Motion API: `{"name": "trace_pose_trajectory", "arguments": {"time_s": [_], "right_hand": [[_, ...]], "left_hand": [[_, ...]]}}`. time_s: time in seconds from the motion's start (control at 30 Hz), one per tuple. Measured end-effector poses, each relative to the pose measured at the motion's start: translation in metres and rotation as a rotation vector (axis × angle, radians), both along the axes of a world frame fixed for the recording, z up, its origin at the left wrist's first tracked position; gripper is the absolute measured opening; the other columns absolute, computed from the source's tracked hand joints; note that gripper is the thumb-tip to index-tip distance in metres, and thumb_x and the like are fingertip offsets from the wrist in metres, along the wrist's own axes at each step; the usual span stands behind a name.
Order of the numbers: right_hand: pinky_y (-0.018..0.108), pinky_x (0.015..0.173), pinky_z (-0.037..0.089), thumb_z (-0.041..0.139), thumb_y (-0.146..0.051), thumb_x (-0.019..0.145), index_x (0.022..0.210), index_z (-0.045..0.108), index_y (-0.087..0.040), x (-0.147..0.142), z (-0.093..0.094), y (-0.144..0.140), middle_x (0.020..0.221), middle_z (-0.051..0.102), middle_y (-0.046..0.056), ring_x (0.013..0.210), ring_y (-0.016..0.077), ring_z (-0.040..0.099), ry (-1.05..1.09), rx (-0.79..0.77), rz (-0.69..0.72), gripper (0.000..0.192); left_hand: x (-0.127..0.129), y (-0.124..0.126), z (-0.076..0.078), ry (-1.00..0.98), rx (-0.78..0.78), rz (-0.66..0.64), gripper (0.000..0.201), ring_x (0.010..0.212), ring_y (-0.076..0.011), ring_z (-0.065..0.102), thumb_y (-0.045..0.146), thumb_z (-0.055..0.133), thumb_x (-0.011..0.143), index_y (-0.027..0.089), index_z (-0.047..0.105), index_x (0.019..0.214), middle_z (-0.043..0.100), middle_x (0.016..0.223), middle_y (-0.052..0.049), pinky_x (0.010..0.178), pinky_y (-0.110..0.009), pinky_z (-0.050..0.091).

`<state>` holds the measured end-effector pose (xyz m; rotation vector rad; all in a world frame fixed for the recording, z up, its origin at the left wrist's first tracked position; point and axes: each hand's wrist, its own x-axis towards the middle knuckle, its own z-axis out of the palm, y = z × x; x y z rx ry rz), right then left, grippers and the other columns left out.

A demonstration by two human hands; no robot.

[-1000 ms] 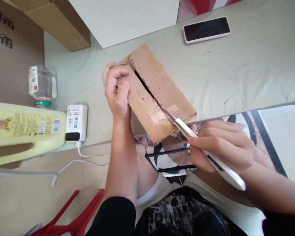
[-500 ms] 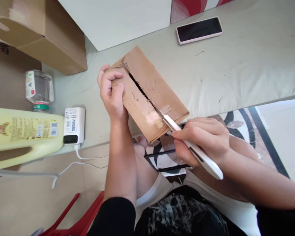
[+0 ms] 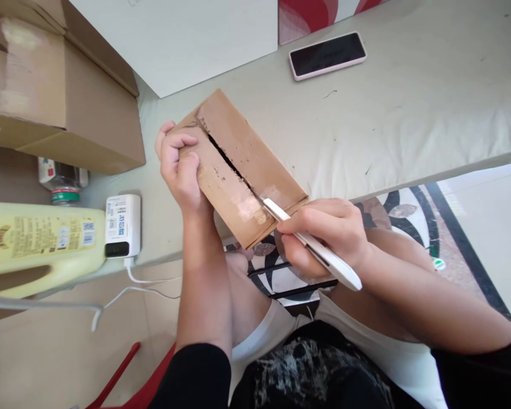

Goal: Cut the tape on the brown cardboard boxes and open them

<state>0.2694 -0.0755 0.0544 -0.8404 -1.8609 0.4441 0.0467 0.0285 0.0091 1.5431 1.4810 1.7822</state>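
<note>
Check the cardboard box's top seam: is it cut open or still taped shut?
Partly open. A dark slit runs along the cardboard box seam, but clear tape still covers the near end, where the right hand holds the white knife.

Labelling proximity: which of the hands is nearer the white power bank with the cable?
Left. The left hand grips the brown cardboard box just right of the white power bank; the right hand, holding the white knife, is farther off.

The scene is lit brightly and evenly by soft daylight, with the floor (image 3: 489, 227) at the right washed out. Only faint shadows are cast. Straight edges are bent by wide-angle distortion, and the cardboard box (image 3: 59, 102) at far left is slightly blurred.
</note>
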Motion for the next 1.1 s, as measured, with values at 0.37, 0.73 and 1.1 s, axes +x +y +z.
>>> {"name": "trace_pose_trajectory", "arguments": {"time_s": [0.37,0.73,1.1], "right_hand": [[0.025,0.043,0.035,0.053,-0.005,0.073,0.075,0.054,-0.023,0.012,0.006,-0.006,0.05,0.048,-0.007,0.041,0.0079,0.041,0.063,0.059,0.024,0.018],[0.023,0.044,0.039,0.053,-0.004,0.073,0.075,0.053,-0.023,0.007,0.008,-0.007,0.051,0.05,-0.007,0.043,0.008,0.044,0.024,-0.008,0.001,0.019],[0.025,0.049,0.041,0.055,-0.002,0.074,0.075,0.054,-0.022,0.019,0.026,-0.018,0.052,0.05,-0.005,0.046,0.0089,0.046,-0.088,-0.128,-0.042,0.02]], "left_hand": [[0.001,0.001,0.0,-0.028,0.036,-0.021,0.024,0.132,-0.0315,0.044,0.025,0.05,0.058,0.022,0.064,0.078,0.059,0.114,-0.012,0.122,-0.053,0.027],[0.005,-0.003,0.004,-0.025,0.03,-0.029,0.022,0.133,-0.0312,0.044,0.02,0.051,0.061,0.02,0.063,0.08,0.057,0.117,-0.015,0.122,-0.05,0.027],[0.004,-0.003,0.003,0.036,0.022,0.004,0.022,0.13,-0.0262,0.048,0.011,0.048,0.065,0.021,0.061,0.079,0.06,0.115,-0.013,0.12,-0.048,0.034]]}}
